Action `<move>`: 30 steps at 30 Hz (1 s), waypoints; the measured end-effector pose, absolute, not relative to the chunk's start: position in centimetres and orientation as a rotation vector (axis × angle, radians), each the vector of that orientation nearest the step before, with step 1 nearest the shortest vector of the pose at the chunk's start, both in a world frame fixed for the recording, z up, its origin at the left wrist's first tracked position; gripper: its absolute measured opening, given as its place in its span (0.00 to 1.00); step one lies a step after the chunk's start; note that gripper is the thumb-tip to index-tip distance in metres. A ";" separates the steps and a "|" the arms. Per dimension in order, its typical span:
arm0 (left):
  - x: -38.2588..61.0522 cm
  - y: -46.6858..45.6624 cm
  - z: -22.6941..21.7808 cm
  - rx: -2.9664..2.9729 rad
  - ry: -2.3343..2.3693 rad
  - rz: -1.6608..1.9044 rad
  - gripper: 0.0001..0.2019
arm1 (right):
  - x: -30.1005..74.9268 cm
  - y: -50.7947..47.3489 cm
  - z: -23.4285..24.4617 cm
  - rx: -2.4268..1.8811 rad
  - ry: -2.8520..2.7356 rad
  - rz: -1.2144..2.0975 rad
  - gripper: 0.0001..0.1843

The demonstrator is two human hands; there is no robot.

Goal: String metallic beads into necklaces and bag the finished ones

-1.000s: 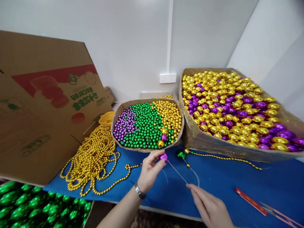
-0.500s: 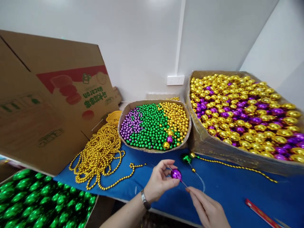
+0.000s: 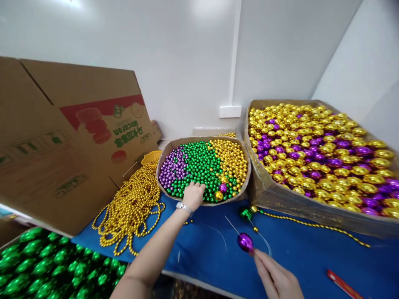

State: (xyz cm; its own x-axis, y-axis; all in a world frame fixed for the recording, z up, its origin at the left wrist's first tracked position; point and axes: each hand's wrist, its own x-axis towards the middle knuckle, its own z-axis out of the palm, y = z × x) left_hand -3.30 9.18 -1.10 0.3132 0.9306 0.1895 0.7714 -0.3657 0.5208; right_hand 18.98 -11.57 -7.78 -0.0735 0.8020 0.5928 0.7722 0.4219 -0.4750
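My right hand (image 3: 276, 272) pinches a thin needle (image 3: 231, 224) just below a shiny purple oval bead (image 3: 245, 242), which is threaded on it. The needle's free end points up and left. Above the near side of the tub, my left hand (image 3: 193, 195) is closed, its fingers curled down among small green beads (image 3: 199, 164); the fingertips are hidden, so what they hold cannot be seen. Between the tub and my right hand, a large green bead (image 3: 245, 213) and a small gold bead (image 3: 255, 229) lie on clear thread (image 3: 264, 241), beside a gold bead string (image 3: 314, 223).
The cardboard tub (image 3: 204, 202) also holds purple and gold beads. On its right stands a big box (image 3: 280, 204) of gold and purple oval beads. Gold bead chains (image 3: 131, 207) pile up before a carton (image 3: 93, 166). Large green beads (image 3: 62, 265) fill the lower left. A red strip-shaped object (image 3: 344, 284) lies right.
My left hand has let go of the purple bead and moved up and left into the tub's green beads. My right hand keeps the needle, with the purple bead now close to its fingers.
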 end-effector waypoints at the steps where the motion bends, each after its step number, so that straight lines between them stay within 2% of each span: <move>1: -3.2 8.9 -1.1 2.246 1.518 0.672 0.06 | 18.9 -11.5 -7.7 -1.345 -1.840 0.035 0.15; 4: -2.8 7.1 -0.8 1.992 1.342 0.789 0.10 | 18.7 -11.4 -7.2 -1.334 -1.842 0.038 0.14; 9: -2.1 3.0 -0.5 1.061 0.780 0.915 0.14 | 18.2 -11.3 -6.6 -1.347 -1.842 0.024 0.13; 13: -1.5 1.5 -0.3 0.909 0.725 0.878 0.14 | 18.1 -11.2 -6.7 -1.336 -1.845 -0.032 0.13; 22: -1.1 0.4 -0.6 1.183 0.794 0.979 0.14 | 18.3 -11.2 -6.6 -1.382 -1.869 -0.134 0.15; 26: -1.1 1.3 0.0 1.550 0.850 0.992 0.16 | 18.3 -11.2 -6.8 -1.403 -1.846 -0.188 0.17; 30: -0.3 4.3 0.0 2.138 1.127 0.993 0.19 | 18.5 -11.2 -7.1 -1.417 -1.834 -0.242 0.17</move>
